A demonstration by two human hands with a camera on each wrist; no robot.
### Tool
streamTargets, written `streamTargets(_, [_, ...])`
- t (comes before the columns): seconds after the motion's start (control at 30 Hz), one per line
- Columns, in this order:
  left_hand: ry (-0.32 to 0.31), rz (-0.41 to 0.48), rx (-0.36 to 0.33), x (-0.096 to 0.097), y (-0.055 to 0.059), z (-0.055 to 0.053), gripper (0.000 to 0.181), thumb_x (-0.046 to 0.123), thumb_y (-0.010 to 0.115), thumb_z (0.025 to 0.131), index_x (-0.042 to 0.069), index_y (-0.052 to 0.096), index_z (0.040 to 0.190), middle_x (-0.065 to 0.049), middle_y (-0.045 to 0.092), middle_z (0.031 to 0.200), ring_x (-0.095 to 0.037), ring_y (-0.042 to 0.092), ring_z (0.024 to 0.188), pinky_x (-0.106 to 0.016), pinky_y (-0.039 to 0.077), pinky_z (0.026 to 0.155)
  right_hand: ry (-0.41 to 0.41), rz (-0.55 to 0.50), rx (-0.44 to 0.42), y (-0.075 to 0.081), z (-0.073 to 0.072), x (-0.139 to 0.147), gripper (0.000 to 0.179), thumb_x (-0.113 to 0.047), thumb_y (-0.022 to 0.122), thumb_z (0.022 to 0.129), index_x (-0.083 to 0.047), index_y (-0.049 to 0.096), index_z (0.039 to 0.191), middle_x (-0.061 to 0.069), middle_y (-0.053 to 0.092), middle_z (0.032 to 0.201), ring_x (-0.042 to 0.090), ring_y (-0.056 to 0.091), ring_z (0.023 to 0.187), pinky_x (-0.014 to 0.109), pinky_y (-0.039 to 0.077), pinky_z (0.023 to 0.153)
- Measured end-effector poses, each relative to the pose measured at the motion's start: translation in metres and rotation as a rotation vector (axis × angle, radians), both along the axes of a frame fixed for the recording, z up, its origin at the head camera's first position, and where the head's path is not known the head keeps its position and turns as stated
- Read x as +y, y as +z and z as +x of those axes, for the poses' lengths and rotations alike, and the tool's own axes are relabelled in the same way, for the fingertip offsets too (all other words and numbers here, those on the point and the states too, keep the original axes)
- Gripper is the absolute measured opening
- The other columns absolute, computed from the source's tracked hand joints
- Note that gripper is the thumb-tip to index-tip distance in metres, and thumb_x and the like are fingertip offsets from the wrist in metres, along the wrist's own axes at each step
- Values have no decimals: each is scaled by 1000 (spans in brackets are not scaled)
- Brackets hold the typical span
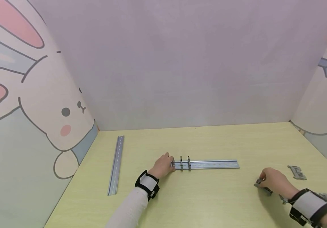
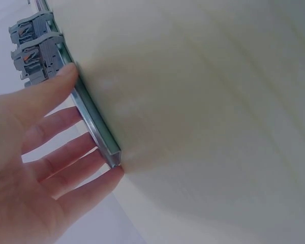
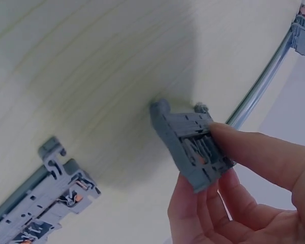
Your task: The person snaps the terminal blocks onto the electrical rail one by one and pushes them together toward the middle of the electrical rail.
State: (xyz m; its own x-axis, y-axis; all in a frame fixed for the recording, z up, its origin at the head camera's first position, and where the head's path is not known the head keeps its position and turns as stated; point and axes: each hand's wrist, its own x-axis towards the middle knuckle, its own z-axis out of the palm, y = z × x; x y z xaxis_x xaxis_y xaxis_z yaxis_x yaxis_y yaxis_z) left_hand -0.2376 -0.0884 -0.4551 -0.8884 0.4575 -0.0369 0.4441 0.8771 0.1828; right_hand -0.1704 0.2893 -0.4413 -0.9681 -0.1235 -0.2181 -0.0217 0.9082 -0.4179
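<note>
Our left hand (image 1: 161,166) is gripping the rail (image 1: 214,164) at 6 o'clock, our right hand (image 1: 274,182) is pinching a block (image 3: 190,145) at 4 o'clock | Rail: running toward 3 o'clock | Step: we're apparently picking a block | Next: likely calling for turning it upright, rail steady

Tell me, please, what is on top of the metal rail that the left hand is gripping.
Two grey blocks stand across the metal rail, slightly apart, beside the left hand. The rail surface beneath the blocks and that hand is covered and cannot be seen.
</note>
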Motion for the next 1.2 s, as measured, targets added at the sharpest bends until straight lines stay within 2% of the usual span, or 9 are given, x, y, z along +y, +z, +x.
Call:
streamTargets(0.33, [1,-4,-8,0,2,1,30,25,66,79,3,59,99,-2,44,81,-13,42,69,-22,40,60,1,-25,-13,6,-1,-6,13,-1,64,72,8,57,78,8,54,72,18,50,64,34,43,55])
streamTargets(0.7, [2,-5,-5,0,0,-2,29,25,66,79,3,59,98,-2,43,80,-12,40,69,-22,38,59,42,-57,41,15,-6,-19,9,1,62,72,7,58,77,6,55,71,18,49,63,33,42,55])
streamTargets(1.0, [4,-21,27,0,1,0,30,25,67,78,4,60,98,-3,44,80,-14,45,70,-23,41,60,90,-79,101,18,-11,-36,7,0,63,72,4,59,75,4,55,69,16,49,62,31,41,54])
streamTargets(1.2, [5,-24,24,1,0,0,30,25,67,78,4,60,97,-3,45,81,-14,45,71,-24,41,61,105,-122,116,19,-11,-49,6,0,63,72,3,58,73,4,53,68,15,47,60,30,39,53])
